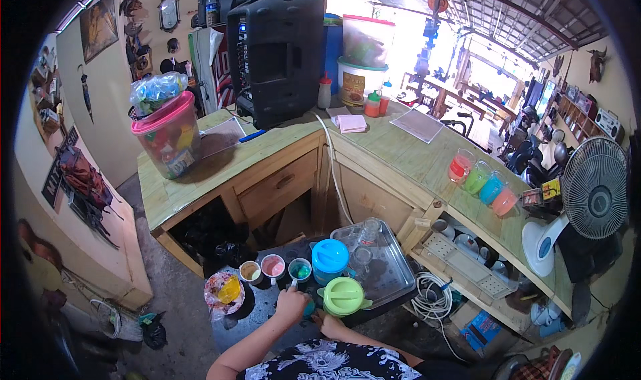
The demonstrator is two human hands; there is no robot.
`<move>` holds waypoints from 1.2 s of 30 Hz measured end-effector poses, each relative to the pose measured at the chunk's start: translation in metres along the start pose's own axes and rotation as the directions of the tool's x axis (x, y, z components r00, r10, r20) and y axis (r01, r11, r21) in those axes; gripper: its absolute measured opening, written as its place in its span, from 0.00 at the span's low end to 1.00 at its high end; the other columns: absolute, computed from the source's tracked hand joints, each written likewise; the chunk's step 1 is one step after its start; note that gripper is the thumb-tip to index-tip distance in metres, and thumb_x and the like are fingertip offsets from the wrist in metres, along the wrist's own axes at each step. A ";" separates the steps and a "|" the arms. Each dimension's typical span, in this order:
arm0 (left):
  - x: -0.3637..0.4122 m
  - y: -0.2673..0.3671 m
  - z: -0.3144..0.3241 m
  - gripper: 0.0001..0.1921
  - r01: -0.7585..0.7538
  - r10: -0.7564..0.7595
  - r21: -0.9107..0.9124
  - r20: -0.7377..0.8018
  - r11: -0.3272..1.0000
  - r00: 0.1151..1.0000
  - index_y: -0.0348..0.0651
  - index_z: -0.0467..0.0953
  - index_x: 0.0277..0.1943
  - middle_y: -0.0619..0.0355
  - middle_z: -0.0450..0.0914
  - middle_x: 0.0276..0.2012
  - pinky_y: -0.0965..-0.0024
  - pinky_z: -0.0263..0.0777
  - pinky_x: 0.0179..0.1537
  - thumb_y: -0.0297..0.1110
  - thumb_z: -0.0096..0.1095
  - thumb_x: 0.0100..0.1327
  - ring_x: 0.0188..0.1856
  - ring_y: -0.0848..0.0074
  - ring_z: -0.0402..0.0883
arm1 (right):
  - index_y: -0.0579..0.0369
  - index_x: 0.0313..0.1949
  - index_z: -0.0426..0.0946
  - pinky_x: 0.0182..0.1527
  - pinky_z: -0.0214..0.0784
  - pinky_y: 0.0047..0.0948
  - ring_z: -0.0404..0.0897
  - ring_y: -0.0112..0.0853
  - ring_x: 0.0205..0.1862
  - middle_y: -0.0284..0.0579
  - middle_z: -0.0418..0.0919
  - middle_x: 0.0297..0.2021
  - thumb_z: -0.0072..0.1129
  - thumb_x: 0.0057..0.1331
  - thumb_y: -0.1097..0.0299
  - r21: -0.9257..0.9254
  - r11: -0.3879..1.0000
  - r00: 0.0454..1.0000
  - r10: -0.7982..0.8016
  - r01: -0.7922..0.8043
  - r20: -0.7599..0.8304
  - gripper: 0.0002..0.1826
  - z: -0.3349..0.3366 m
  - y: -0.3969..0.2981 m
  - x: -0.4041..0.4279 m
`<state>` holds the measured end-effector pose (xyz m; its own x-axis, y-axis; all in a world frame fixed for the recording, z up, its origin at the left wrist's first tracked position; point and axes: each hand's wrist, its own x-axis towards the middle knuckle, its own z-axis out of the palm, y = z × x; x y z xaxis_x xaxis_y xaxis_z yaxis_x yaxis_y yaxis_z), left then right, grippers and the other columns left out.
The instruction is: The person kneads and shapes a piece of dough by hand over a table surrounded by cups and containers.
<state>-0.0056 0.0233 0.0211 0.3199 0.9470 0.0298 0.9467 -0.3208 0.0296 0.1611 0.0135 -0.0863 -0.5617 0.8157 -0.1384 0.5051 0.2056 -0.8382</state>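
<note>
My left hand (292, 304) is curled over a small teal vessel (309, 308), mostly hidden between my hands. Whatever its fingers hold cannot be made out. My right hand (330, 326) grips the vessel's right side, just below a pitcher with a lime-green lid (343, 296). A blue-lidded pitcher (330, 261) stands behind the green one. In a row beyond my left hand are a white cup with teal contents (301, 269), a cup with pink contents (273, 266) and a cup with brownish contents (251, 272). A stained bowl (217, 300) holds a yellow piece (230, 290).
A metal tray (388, 280) with clear glass mugs (369, 232) lies right of the pitchers. Wooden counters (370, 134) enclose the low dark table (265, 325). Filled glass mugs (481, 182) and a fan (596, 194) stand on the right counter; a coiled cable (431, 297) lies below.
</note>
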 end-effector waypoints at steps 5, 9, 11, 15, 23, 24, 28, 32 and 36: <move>-0.006 0.004 0.016 0.03 0.058 -0.054 -0.014 0.179 0.998 0.982 0.50 0.79 0.28 0.60 0.81 0.27 0.63 0.70 0.33 0.33 0.58 0.51 0.38 0.68 0.78 | 0.58 0.47 0.68 0.41 0.64 0.46 0.74 0.54 0.39 0.60 0.75 0.33 0.43 0.68 0.60 -0.006 1.000 1.000 0.007 -0.007 -0.009 0.15 -0.003 -0.008 -0.003; -0.001 0.002 0.006 0.02 0.064 -0.070 -0.110 -0.057 0.992 0.996 0.50 0.79 0.26 0.60 0.81 0.27 0.63 0.71 0.33 0.33 0.60 0.49 0.38 0.68 0.79 | 0.59 0.46 0.68 0.41 0.64 0.46 0.74 0.53 0.39 0.60 0.75 0.33 0.44 0.68 0.61 0.008 1.000 1.000 -0.001 0.001 -0.013 0.15 0.000 -0.002 -0.002; -0.004 0.001 0.016 0.03 0.060 -0.059 -0.014 0.057 0.998 0.997 0.49 0.79 0.27 0.59 0.81 0.27 0.63 0.71 0.33 0.33 0.59 0.50 0.38 0.68 0.79 | 0.59 0.46 0.68 0.40 0.64 0.46 0.74 0.53 0.38 0.60 0.75 0.33 0.44 0.67 0.61 -0.002 1.000 1.000 0.028 -0.028 -0.004 0.15 0.003 -0.001 -0.001; -0.005 0.009 0.019 0.04 0.058 -0.056 0.004 0.282 0.998 0.958 0.49 0.80 0.30 0.60 0.81 0.28 0.62 0.71 0.35 0.32 0.59 0.50 0.37 0.68 0.79 | 0.54 0.55 0.65 0.45 0.65 0.46 0.74 0.54 0.44 0.60 0.76 0.41 0.40 0.69 0.57 -0.087 0.996 0.998 0.035 -0.030 0.053 0.20 0.000 0.000 -0.001; -0.006 0.007 0.015 0.05 0.045 -0.046 0.013 0.141 0.999 0.989 0.48 0.80 0.30 0.60 0.81 0.28 0.63 0.71 0.34 0.31 0.58 0.51 0.36 0.69 0.80 | 0.61 0.41 0.68 0.38 0.64 0.47 0.74 0.54 0.36 0.62 0.74 0.31 0.45 0.68 0.60 -0.065 0.998 0.999 -0.010 0.007 -0.037 0.15 -0.002 -0.010 -0.004; -0.007 0.009 0.015 0.06 0.045 -0.058 0.053 0.279 0.998 0.958 0.48 0.80 0.32 0.60 0.81 0.28 0.62 0.71 0.34 0.32 0.57 0.51 0.35 0.69 0.80 | 0.61 0.40 0.68 0.38 0.63 0.47 0.74 0.54 0.36 0.62 0.73 0.32 0.45 0.67 0.60 -0.054 0.998 0.998 -0.017 0.014 -0.064 0.15 -0.003 -0.012 -0.004; -0.004 0.006 0.010 0.05 0.079 -0.064 -0.137 0.110 0.987 0.992 0.49 0.80 0.30 0.59 0.81 0.26 0.62 0.71 0.34 0.32 0.58 0.50 0.34 0.68 0.79 | 0.61 0.43 0.68 0.40 0.64 0.47 0.74 0.54 0.38 0.63 0.74 0.34 0.45 0.68 0.60 -0.084 0.996 0.999 -0.031 0.027 -0.043 0.16 -0.006 -0.012 -0.004; -0.006 0.004 0.014 0.05 0.070 -0.067 -0.050 0.058 0.996 0.996 0.49 0.80 0.29 0.58 0.81 0.25 0.61 0.71 0.33 0.32 0.58 0.51 0.34 0.68 0.79 | 0.60 0.44 0.68 0.41 0.63 0.46 0.74 0.54 0.38 0.62 0.74 0.34 0.44 0.68 0.60 -0.046 0.997 0.998 0.060 -0.059 0.016 0.15 -0.003 -0.010 -0.003; -0.003 0.007 0.017 0.04 0.077 -0.059 -0.065 0.250 0.995 0.967 0.50 0.80 0.29 0.59 0.81 0.26 0.62 0.70 0.33 0.33 0.59 0.50 0.34 0.68 0.79 | 0.59 0.45 0.68 0.42 0.63 0.46 0.74 0.54 0.38 0.62 0.74 0.33 0.42 0.69 0.60 -0.035 0.999 0.998 -0.036 0.035 -0.046 0.15 0.009 0.011 0.000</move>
<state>0.0006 0.0186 0.0041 0.2631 0.9388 -0.2223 0.9641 -0.2472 0.0971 0.1602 0.0108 -0.1001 -0.5487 0.8319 -0.0832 0.5079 0.2526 -0.8235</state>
